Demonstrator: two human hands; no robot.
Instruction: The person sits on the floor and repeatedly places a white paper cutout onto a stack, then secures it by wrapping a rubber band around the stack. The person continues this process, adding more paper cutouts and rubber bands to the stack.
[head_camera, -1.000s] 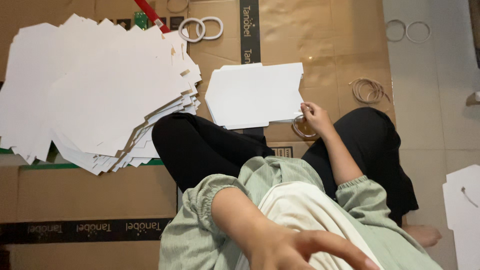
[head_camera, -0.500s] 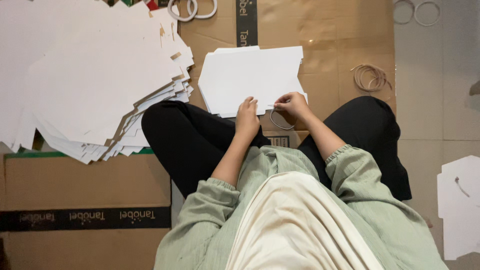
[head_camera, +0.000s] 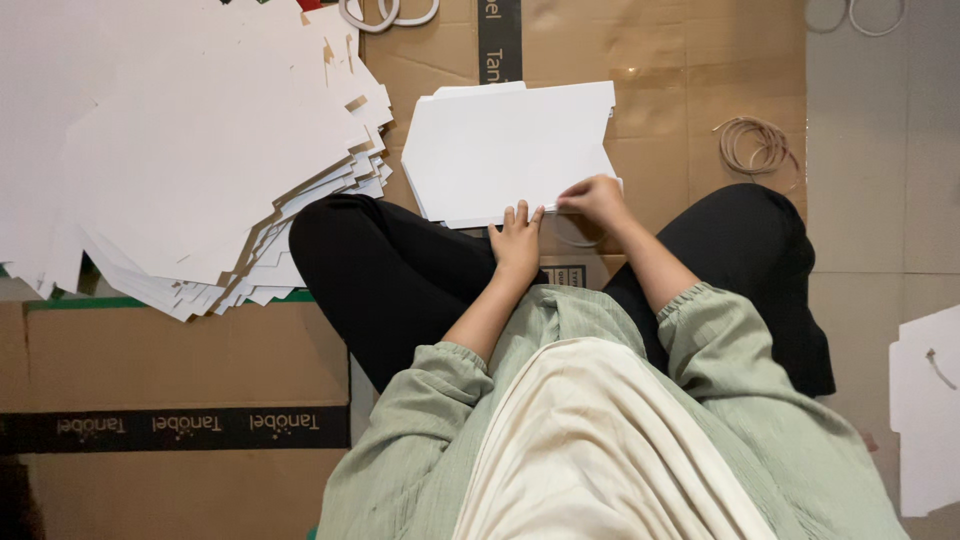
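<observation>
Sitting on the cardboard-covered floor (head_camera: 650, 70), the person is squaring a small stack of white die-cut sheets (head_camera: 510, 150): left hand (head_camera: 518, 240) lying open-fingered against its near edge, right hand (head_camera: 597, 198) pinching the near right corner.

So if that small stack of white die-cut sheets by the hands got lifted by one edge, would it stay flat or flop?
The small white stack would probably sag a little: the sheets look thin. It lies loosely squared, edges stepped, so sheets may slide apart. The right hand and left hand both meet its near edge.
</observation>
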